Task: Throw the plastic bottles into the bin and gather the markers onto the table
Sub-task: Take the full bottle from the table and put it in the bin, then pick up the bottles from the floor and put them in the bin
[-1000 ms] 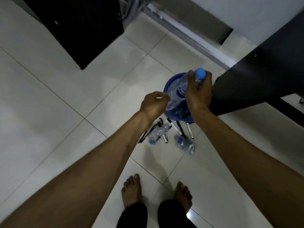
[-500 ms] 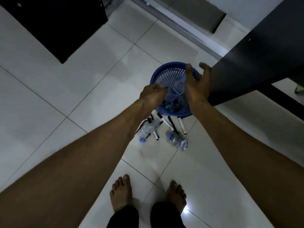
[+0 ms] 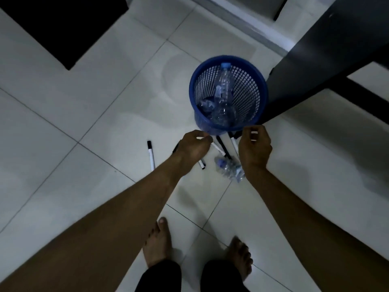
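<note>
A blue mesh bin (image 3: 191,89) stands on the tiled floor beside the dark table (image 3: 320,45). Inside it a clear bottle with a blue cap (image 3: 224,85) leans upright, and a crushed bottle (image 3: 204,105) lies at the bottom. Another crushed plastic bottle (image 3: 228,167) lies on the floor in front of the bin. Several black-and-white markers lie there too: one apart at the left (image 3: 150,154), others (image 3: 221,148) between my hands. My left hand (image 3: 194,148) hovers over them with fingers curled in, empty. My right hand (image 3: 255,149) hangs loosely open, empty. My left arm hides part of the floor.
A dark cabinet (image 3: 54,26) fills the upper left. A wall base and door frame (image 3: 242,20) run along the top. The table's dark leg and crossbar (image 3: 357,91) stand right of the bin. My bare feet (image 3: 157,243) are at the bottom centre.
My right hand let go of the blue-capped bottle, which now rests in the bin. Both hands have pulled back and down from the bin toward the markers.
</note>
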